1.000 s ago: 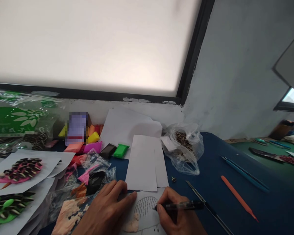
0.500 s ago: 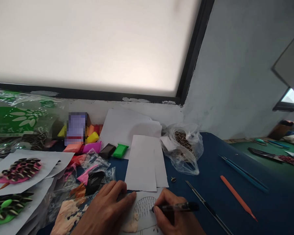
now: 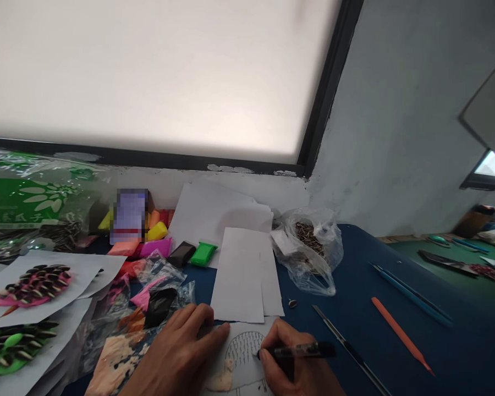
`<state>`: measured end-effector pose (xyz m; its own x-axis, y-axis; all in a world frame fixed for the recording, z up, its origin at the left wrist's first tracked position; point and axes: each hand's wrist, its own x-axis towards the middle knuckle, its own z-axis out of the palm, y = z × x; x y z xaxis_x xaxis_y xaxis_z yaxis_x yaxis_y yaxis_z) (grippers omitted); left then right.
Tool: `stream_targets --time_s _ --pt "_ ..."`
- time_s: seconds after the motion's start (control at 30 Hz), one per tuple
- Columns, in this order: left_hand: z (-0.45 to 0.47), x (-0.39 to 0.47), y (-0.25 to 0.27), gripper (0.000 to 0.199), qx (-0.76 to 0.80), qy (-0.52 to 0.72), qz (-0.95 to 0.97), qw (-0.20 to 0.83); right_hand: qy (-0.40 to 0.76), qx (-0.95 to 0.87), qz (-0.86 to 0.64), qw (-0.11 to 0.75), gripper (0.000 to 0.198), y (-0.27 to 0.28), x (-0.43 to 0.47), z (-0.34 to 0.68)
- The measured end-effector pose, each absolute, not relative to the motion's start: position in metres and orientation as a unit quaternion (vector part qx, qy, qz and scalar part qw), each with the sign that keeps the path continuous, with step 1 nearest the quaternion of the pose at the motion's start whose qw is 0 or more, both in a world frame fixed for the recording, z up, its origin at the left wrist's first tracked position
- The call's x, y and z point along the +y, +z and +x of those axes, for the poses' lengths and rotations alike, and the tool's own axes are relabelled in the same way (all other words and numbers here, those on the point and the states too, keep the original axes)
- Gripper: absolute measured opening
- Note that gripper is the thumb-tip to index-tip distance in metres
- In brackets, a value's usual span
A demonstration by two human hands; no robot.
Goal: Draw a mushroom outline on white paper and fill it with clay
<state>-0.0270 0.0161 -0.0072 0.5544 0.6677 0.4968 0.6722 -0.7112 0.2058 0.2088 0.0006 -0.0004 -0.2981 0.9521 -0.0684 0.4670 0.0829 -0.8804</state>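
Observation:
My right hand [image 3: 292, 357] is closed around a black pen [image 3: 301, 350], its tip on a sheet of white drawing paper [image 3: 241, 329]. On that sheet is a rounded outline filled with short strokes, with leg-like lines below. A flattened patch of peach clay [image 3: 223, 378] sticks to the drawing's lower left. My left hand [image 3: 181, 352] lies flat on the left side of the sheet, fingers stretched out and holding nothing. More peach clay [image 3: 113, 366] is spread on plastic just left of it.
Left are finished sheets with sunflower seeds pressed in pink clay [image 3: 41, 286] and green clay [image 3: 20, 349]. Clay packets [image 3: 203, 254], a phone [image 3: 128, 216] and blank paper [image 3: 239, 275] lie behind. Right are a seed bag [image 3: 309, 247], a craft knife [image 3: 350, 349], an orange tool [image 3: 402, 335] and blue tweezers [image 3: 412, 294].
Almost nothing differs. The pen tip stays at nearly the same spot inside the outline, and my left hand keeps its place on the paper.

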Motion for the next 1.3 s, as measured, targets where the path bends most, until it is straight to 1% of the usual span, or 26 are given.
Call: stream_targets --time_s 0.23,0.37,0.5,0.7,1.0,1.1,1.3 --pt "-0.026 0.014 -0.004 0.031 -0.401 -0.258 -0.879 -0.019 0.426 -0.687 -0.52 0.276 0.019 0.0 0.001 0.208" --pt "-0.027 0.015 -0.005 0.03 -0.389 -0.27 -0.881 -0.007 0.426 -0.686 -0.523 0.274 0.018 -0.003 0.002 0.209" --pt "-0.028 0.016 -0.007 0.035 -0.392 -0.274 -0.878 0.005 0.427 -0.682 -0.521 0.284 0.019 0.003 0.001 0.209" --pt "-0.026 0.016 -0.006 0.032 -0.386 -0.279 -0.879 0.015 0.404 -0.673 -0.543 0.3 0.02 0.016 0.001 0.21" --pt "-0.031 0.017 -0.006 0.032 -0.385 -0.228 -0.894 -0.026 0.384 -0.706 -0.528 0.274 0.016 0.005 0.004 0.213" --pt "-0.03 0.017 -0.007 0.031 -0.39 -0.237 -0.889 -0.028 0.385 -0.707 -0.525 0.275 0.015 0.005 0.005 0.212" --pt "-0.029 0.016 -0.007 0.035 -0.389 -0.244 -0.888 -0.033 0.381 -0.712 -0.523 0.272 0.015 0.007 0.003 0.212"
